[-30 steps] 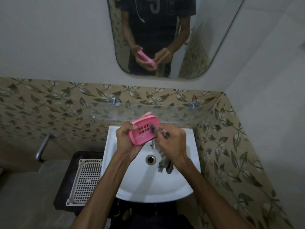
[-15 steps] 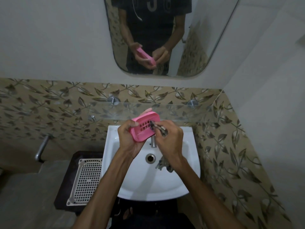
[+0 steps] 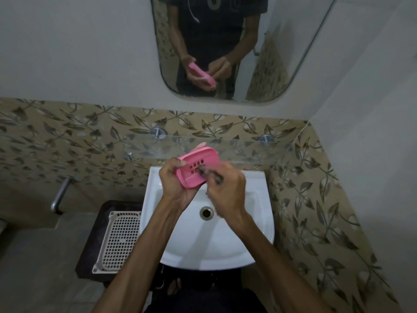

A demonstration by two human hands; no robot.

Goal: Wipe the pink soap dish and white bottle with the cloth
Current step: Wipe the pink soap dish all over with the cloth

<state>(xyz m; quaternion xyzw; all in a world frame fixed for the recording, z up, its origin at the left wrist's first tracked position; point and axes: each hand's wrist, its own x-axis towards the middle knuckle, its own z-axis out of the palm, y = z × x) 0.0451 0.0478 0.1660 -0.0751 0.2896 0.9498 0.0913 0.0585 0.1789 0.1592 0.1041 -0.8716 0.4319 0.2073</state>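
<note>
Step in hand, by my read: wiping the pink soap dish (image 3: pixel 198 167), held up over the white sink (image 3: pixel 252 224), just in front of the glass shelf (image 3: pixel 248 146).

Left hand (image 3: pixel 173 184) grips the dish by its left end, thumb curled over the near rim, fingers wrapped behind; one fingertip shows above the top edge. Right hand (image 3: pixel 228 188) is closed round a dark cloth (image 3: pixel 208 173) and presses a bunched bit of it onto the slotted face. Cloth and fingers are motion-blurred, so the exact pinch isn't clear.

To do it well, imo:
- keep the left grip firm & dish tilted toward the eyes so the slots stay visible
- push cloth into the slot rows and along the raised rim, not just the flat part
- shift the left grip afterwards, since the spot under the thumb gets missed
- flip to do the back.

Dish looks: rounded rectangle, bright pink plastic, raised lip, grid of small square drain holes mid-face. Tilted on edge. No soap in it. Mirror (image 3: pixel 225 53) shows it side-on, thin.

White bottle: not in view.
</note>
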